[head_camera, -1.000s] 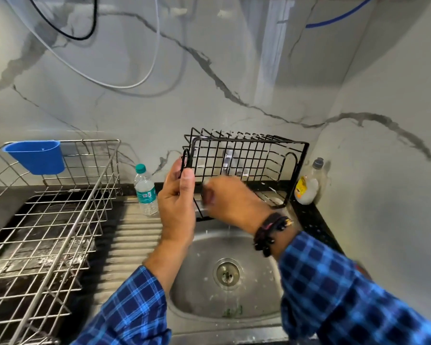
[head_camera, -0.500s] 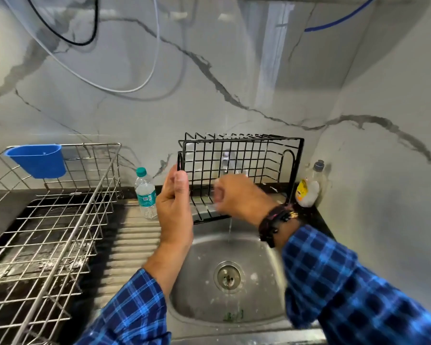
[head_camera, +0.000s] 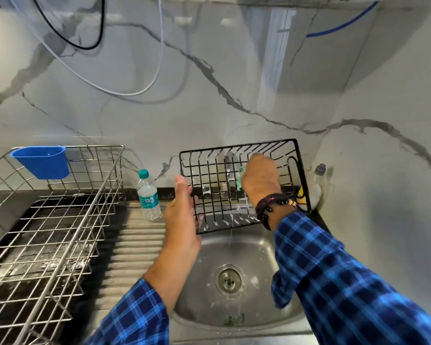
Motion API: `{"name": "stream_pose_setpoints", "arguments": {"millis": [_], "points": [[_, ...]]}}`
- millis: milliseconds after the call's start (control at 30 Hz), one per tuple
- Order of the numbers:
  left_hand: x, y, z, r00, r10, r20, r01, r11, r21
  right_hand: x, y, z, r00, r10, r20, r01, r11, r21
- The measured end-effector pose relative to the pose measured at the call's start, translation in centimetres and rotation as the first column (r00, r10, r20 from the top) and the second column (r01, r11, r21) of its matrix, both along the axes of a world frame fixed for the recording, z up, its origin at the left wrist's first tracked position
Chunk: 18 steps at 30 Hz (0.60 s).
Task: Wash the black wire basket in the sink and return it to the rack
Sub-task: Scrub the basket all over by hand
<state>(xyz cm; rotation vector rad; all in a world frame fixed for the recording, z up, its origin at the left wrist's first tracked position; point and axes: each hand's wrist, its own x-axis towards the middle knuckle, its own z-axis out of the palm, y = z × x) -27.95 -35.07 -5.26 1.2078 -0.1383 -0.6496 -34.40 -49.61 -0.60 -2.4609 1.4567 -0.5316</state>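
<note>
Head view: left hand [head_camera: 182, 215] grips black wire basket [head_camera: 217, 190] over sink [head_camera: 255, 255]; right hand [head_camera: 259, 181], grip clamped on green scrubber [head_camera: 240, 181].

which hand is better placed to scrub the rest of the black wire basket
Right, probably. The right hand holds a green scrubber against the black wire basket over the sink; the left hand grips the basket's left edge, steadying it.

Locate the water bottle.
Head view: the water bottle stands upright on the drainboard left of the sink, between the steel rack and the left hand.
</note>
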Motion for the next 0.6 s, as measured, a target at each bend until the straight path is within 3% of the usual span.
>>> {"name": "stream_pose_setpoints", "arguments": {"millis": [100,200,333,400,467,533,600], "points": [[-0.8,-0.3,0.5,1.000,-0.024,0.017,0.023,0.999,0.022,1.3,1.2,-0.6,1.000,-0.003,0.008,0.003,1.000,0.018],[-1.4,-0.4,0.6,0.997,-0.070,-0.022,0.071,0.997,0.014,3.3,4.0,-1.7,0.990,0.127,0.057,-0.127,0.992,-0.011],[-1.5,0.3,0.0,0.998,-0.055,-0.026,0.055,0.998,0.016,3.9,4.9,-3.2,0.953,0.274,0.125,-0.284,0.956,0.067],[-1.1,0.9,-0.3,0.999,-0.023,-0.032,0.023,1.000,0.018,2.5,2.7,-3.4,0.979,0.171,0.115,-0.181,0.980,0.082],[-0.6,1.4,-0.5,0.999,0.002,-0.051,-0.001,1.000,0.024,0.5,-0.3,-3.2,0.986,-0.046,0.161,0.030,0.995,0.099],[-0.6,1.6,-0.4,0.999,0.007,-0.038,-0.005,0.999,0.032,-1.2,-2.3,-2.3,0.940,-0.223,0.257,0.195,0.972,0.132],[-1.2,1.5,0.1,1.000,-0.010,-0.008,0.010,1.000,0.030,-1.5,-2.7,-1.8,0.878,-0.312,0.364,0.246,0.945,0.217]]}}
